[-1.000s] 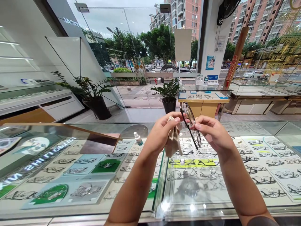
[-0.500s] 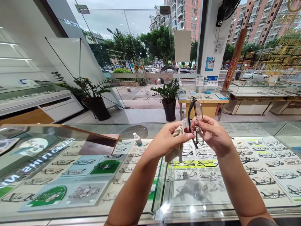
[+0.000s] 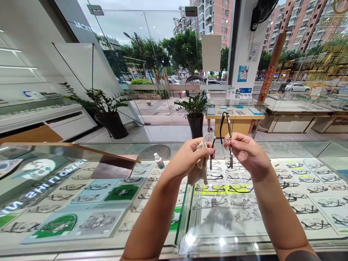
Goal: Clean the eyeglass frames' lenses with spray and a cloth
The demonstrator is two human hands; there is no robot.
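Observation:
My right hand [image 3: 247, 150] pinches a pair of eyeglasses [image 3: 230, 157] near the middle of the frame, which is turned almost edge-on with one dark temple arm curving on its left. My left hand [image 3: 187, 156] is closed on a crumpled beige cloth [image 3: 198, 174] that hangs below the fingers. A thin dark piece like a temple arm [image 3: 211, 159] and a small clear-white tag [image 3: 208, 137] also show at the left fingertips. Whether that dark piece joins the frame I cannot tell. Both hands are above the glass counter, a short gap apart.
Under the glass countertop [image 3: 185, 243] lie rows of eyeglasses [image 3: 304, 208]. A small white spray bottle [image 3: 159, 161] stands on the left side, near a tilted sign board [image 3: 108, 159]. Beyond are potted plants [image 3: 195, 123], a display table [image 3: 235, 116] and glass doors.
My left hand has moved slightly left with the cloth, opening a gap between the hands. The eyeglasses have turned more edge-on in my right hand.

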